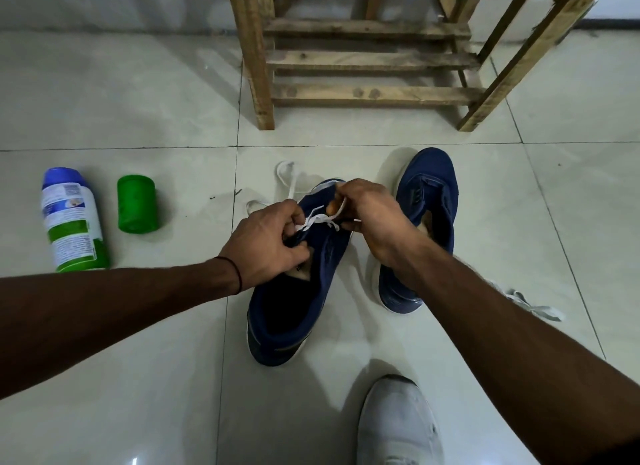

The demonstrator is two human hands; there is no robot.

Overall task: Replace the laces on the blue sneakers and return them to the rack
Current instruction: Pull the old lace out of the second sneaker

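**Lace work on the near blue sneaker**

Down on the pale tiled floor (138,118), just short of the wooden rack (374,59). Working the nearer blue sneaker (294,309), toe pointed away toward the rack, heel toward the camera. Pinching a white lace (318,220) with the left hand (268,243) — fingers curled tight at the eyelets, thumb tucked down by the tongue, thin black band (237,274) round that wrist. Gripping the same lace from the other side with the right hand (370,219), fingers bent over the forefoot, strand drawn across the top of the shoe between the two hands. Impossible to tell which eyelet. Beyond the toe, two loose white loops of that lace, flat on the tile.

Just to the right, the second blue sneaker (426,201), upright on its sole, toe also toward the rack, partly hidden behind the right wrist — touching its partner or not, hard to say.

Over to the left, well apart from the shoes: a white-and-green spray can (71,222) with a blue top, lying on its side, and near it a green cap (136,205). Off to the right, past the right forearm, a greyish lace (533,307) loose on the floor. At the bottom edge, a white shoe (398,426), toe aimed up toward the sneakers.
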